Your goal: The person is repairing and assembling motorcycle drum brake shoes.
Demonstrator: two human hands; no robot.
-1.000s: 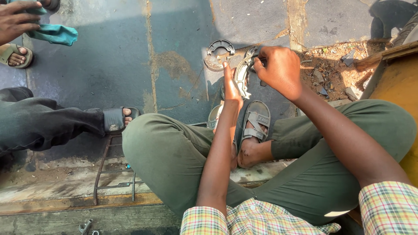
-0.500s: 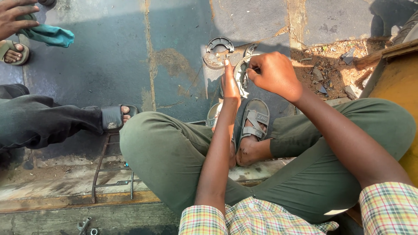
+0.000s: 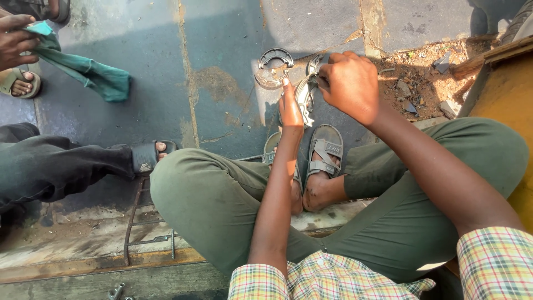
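1. Two hands work over the grey concrete floor (image 3: 222,50), beyond the person's crossed green-trousered legs (image 3: 211,205).
2. The left hand (image 3: 290,108) stretches forward; its fingers lie together, the tip touching a curved grey metal shoe-shaped part (image 3: 305,94) that stands on the floor.
3. The right hand (image 3: 350,83) is curled, fingers clamped on the top of that same part, though what exactly they pinch is hidden.
4. Just beside it, toward the floor's far edge, lies a round rusty metal plate with a dark half-ring (image 3: 273,68).
5. At the far left corner, another person's hand (image 3: 15,41) holds a teal cloth (image 3: 83,69).
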